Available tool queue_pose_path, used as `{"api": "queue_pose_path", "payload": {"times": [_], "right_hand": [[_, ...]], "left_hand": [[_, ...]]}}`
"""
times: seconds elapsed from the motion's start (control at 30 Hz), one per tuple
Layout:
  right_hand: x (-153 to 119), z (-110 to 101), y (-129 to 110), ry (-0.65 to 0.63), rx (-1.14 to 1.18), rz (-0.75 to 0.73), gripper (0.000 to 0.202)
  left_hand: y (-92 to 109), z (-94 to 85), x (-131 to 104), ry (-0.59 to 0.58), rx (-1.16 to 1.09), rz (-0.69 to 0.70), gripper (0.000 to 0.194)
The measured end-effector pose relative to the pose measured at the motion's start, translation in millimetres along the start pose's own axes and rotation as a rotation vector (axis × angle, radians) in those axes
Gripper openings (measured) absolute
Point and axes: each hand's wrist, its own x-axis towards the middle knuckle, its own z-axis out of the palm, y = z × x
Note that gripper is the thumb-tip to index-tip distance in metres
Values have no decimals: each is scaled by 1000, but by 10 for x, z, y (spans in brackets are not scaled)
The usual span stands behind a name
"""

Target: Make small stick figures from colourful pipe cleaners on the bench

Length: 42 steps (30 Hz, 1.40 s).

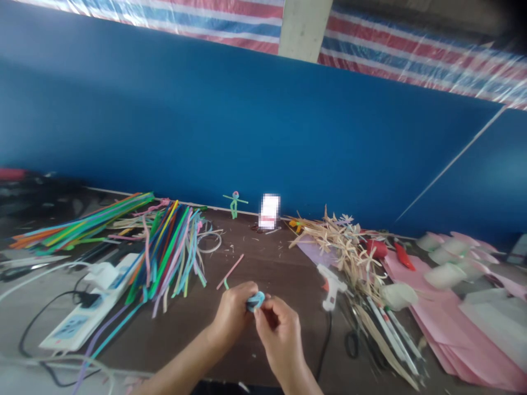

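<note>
The left hand (234, 308) has its grip closed on a light-blue, soft-looking coiled strip (256, 301), probably so the curl cannot spring open. The right hand (284, 329) bunches its fingertips at the coil's edge, perhaps steadying it; whether that grip pinches it I cannot tell. Right of the coil, a white glue gun (331, 285) lies handle-inward on the dark brown desk (267, 269), seemingly for easy reach. Left of it, multicoloured fuzzy strips (168, 252) fan out, easy to pick from. Beyond it, a small green figure (234, 206) stands by the blue wall (230, 126).
</note>
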Motion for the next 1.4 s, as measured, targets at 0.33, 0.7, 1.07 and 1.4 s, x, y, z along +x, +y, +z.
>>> {"api": "queue_pose_path", "payload": {"times": [0.33, 0.7, 1.07, 1.4], "right_hand": [[94, -326, -240, -124, -353, -144, 6], [89, -179, -71, -147, -144, -37, 13], [127, -297, -86, -282, -107, 35, 14], [198, -278, -98, -229, -167, -11, 21]], "left_hand": [[-38, -98, -12, -136, 187, 187, 11], [-90, -30, -59, -235, 131, 108, 11], [-82, 26, 3, -299, -220, -144, 11], [-45, 131, 10, -346, -469, -304, 10]]}}
